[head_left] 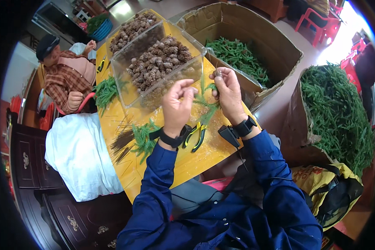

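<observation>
My right hand (229,93) is closed, pinching a small brown pine cone (217,73) at its fingertips. A green artificial pine sprig (207,109) hangs at the same hand, beside its palm. To the left, my left hand (177,105) is raised with thumb and forefinger drawn together; anything between them is too small to make out. Below the hands, pliers (195,136) with yellow and black handles lie on the yellow table (171,168). Another green sprig (145,139) and a bundle of thin brown wires (124,143) lie left of my left wrist.
Clear plastic bins (121,89) of pine cones stand at the table's far side. Cardboard boxes (279,85) of green sprigs stand to the right, above a yellow bag (337,191). Across the table, a person (66,79) sits near more sprigs (106,92) and another pair of pliers (101,64).
</observation>
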Available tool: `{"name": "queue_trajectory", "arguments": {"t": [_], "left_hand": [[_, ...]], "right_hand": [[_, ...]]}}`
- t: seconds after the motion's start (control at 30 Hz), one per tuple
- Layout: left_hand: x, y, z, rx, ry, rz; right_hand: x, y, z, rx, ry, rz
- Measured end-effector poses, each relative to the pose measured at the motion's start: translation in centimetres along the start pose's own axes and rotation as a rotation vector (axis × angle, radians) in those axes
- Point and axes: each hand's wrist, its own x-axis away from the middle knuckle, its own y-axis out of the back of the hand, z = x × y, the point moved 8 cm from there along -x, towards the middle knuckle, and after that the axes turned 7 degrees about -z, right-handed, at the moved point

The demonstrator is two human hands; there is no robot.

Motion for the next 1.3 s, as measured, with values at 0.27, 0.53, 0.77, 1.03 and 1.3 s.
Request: {"name": "queue_trajectory", "arguments": {"t": [0.27, 0.53, 0.77, 1.03, 1.3], "left_hand": [[0.3, -1.0, 0.8, 0.126, 0.203, 0.205], [1.3, -1.8, 1.9, 0.133, 0.291, 0.270], [1.1, -1.4, 2.8, 0.262, 0.358, 0.169], [1.7, -2.8, 3.1, 0.458, 0.509, 0.231], [2.0, -3.1, 1.8, 0.296, 0.388, 0.286]], "right_hand": [[0.4, 0.5, 1.7, -0.006, 0.061, -0.046], [0.8, 0.7, 2.3, 0.015, 0.142, -0.088], [0.8, 1.1, 1.4, -0.095, 0.017, -0.083], [0.5, 1.4, 1.1, -0.168, 0.020, -0.112], [0.6, 1.2, 0.9, -0.206, 0.026, -0.101]]}}
